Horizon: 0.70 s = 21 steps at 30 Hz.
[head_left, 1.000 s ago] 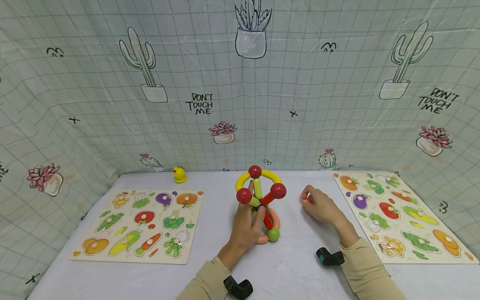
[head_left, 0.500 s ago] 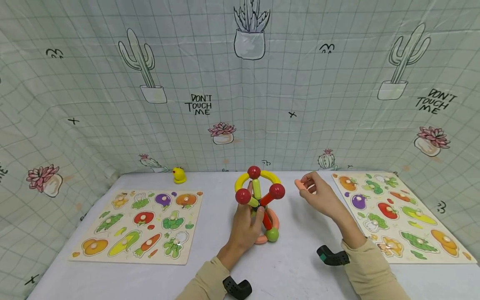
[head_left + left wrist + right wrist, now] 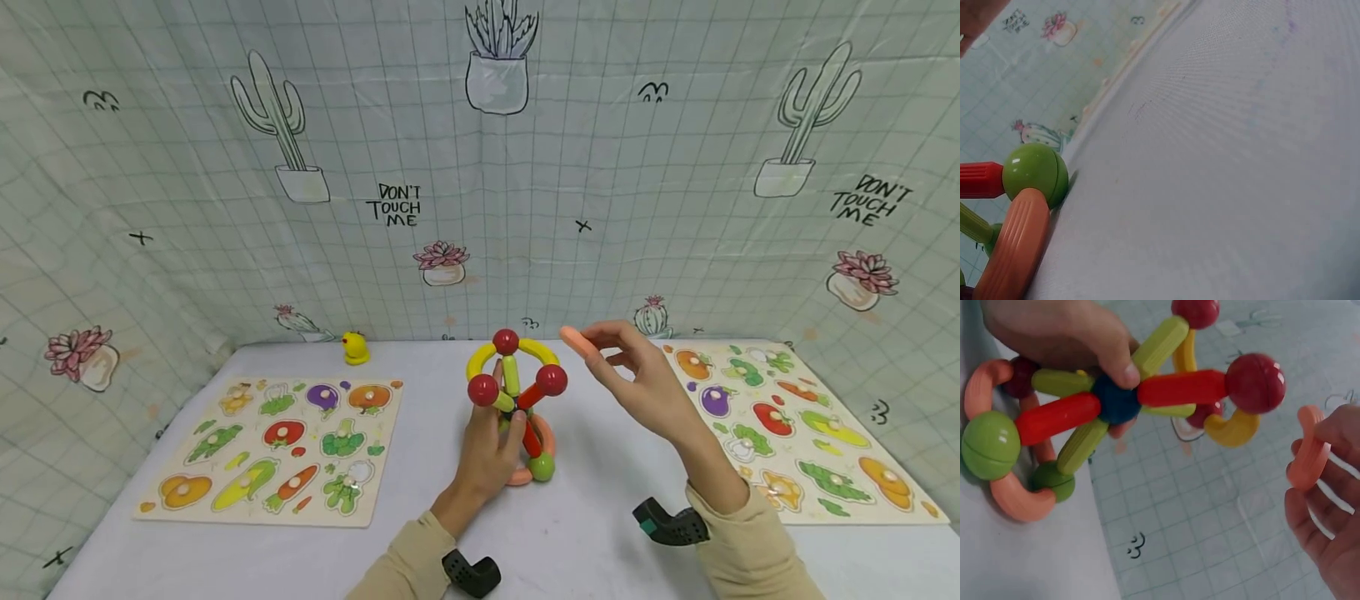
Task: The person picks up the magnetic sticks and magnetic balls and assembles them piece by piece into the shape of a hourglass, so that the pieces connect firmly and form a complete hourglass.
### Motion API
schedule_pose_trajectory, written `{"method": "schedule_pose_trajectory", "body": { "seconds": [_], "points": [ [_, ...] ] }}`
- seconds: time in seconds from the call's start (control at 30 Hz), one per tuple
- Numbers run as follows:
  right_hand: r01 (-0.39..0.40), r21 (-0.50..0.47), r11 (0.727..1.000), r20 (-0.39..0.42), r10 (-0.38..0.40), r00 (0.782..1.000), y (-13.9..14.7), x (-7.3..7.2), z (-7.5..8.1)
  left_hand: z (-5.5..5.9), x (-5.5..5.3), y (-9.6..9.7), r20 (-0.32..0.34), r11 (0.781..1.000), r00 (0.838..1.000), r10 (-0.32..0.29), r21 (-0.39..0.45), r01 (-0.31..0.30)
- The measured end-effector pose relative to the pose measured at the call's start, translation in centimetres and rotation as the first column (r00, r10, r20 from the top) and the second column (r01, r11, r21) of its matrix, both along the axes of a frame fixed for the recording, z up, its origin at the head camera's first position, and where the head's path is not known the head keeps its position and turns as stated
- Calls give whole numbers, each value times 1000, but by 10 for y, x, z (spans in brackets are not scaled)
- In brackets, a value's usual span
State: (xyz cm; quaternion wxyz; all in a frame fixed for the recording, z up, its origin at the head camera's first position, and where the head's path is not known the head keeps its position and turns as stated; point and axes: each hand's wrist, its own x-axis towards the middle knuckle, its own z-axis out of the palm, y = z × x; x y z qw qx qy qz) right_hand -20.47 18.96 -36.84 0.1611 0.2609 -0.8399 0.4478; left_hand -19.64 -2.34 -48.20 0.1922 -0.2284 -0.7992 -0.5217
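My left hand (image 3: 480, 454) grips the middle of a magnetic ball-and-stick model (image 3: 1182, 387), thumb by the dark blue centre ball (image 3: 1116, 399). Red and yellow-green sticks spread from that ball. At the top, red balls (image 3: 551, 380) carry curved yellow sticks; below, green balls (image 3: 542, 467) join curved orange sticks around the base, which stands at the white table. Up and right of the model, my right hand (image 3: 637, 379) pinches a loose curved orange stick (image 3: 577, 342) between thumb and fingers, apart from the red balls. The left wrist view catches only a green ball (image 3: 1032, 175) and nearby sticks.
A vegetable puzzle board (image 3: 251, 400) lies to the left on the table, and a similar board (image 3: 862, 442) lies to the right. A yellow toy duck (image 3: 356, 348) stands at the back left. Behind the table hangs a cactus-print cloth (image 3: 480, 183).
My right hand has risen from the table and moved leftward toward the model's top, bringing the curved orange stick into sight. My left hand and the model have stayed nearly still.
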Motion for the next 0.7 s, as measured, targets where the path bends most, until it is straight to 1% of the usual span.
{"method": "schedule_pose_trajectory", "body": {
  "seconds": [0.13,0.23,0.3,0.33,0.43,0.5,0.6,0.7],
  "points": [
    [-98,-44,994,-107,93,990,-7,8,9,3,1,-1,7,1000,1000,-3,10,3],
    [-131,-37,991,-151,125,981,-11,13,11,3,2,-1,19,1000,1000,1,7,-2],
    [-137,-18,990,-160,132,978,-13,15,11,2,2,-1,20,1000,1000,4,2,-4],
    [-136,-6,991,-162,133,978,-16,19,14,2,2,-1,18,1000,1000,5,1,-5],
    [-135,21,991,-156,137,978,-20,21,15,1,1,-1,8,1000,1000,6,-4,-6],
    [-150,25,988,-142,152,978,-23,22,15,1,1,-1,5,1000,1000,8,-5,-8],
    [-174,23,985,-126,175,976,-25,21,12,2,1,-1,8,1000,1000,11,-13,-11],
    [-186,41,982,-132,190,973,-27,23,11,1,1,-1,11,1000,1000,9,-18,-9]
  ]
}}
